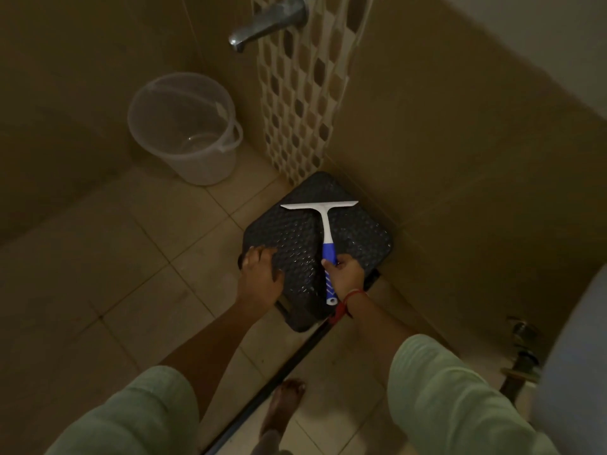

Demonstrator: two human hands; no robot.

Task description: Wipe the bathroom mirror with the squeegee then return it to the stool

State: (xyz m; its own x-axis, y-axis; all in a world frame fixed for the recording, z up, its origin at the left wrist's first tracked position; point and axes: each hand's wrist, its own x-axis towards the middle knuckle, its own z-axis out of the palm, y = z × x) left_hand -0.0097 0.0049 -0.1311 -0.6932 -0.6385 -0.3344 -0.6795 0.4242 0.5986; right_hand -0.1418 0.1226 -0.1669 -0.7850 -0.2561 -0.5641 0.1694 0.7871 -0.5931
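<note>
A white squeegee (323, 218) with a blue and white handle lies across a black woven stool (295, 238) in the corner of a tiled floor. Its blade points away from me, toward the wall. My right hand (346, 275) touches the blue handle, with thumb and fingers curled around its right side. My left hand (261, 274) rests flat on the stool's left front edge, fingers spread. No mirror is in view.
A clear plastic bucket (184, 126) stands on the floor at the back left, under a metal tap (266, 19). Tiled walls close the corner behind the stool. A white fixture (571, 372) sits at the right edge. My bare foot (284, 408) is below.
</note>
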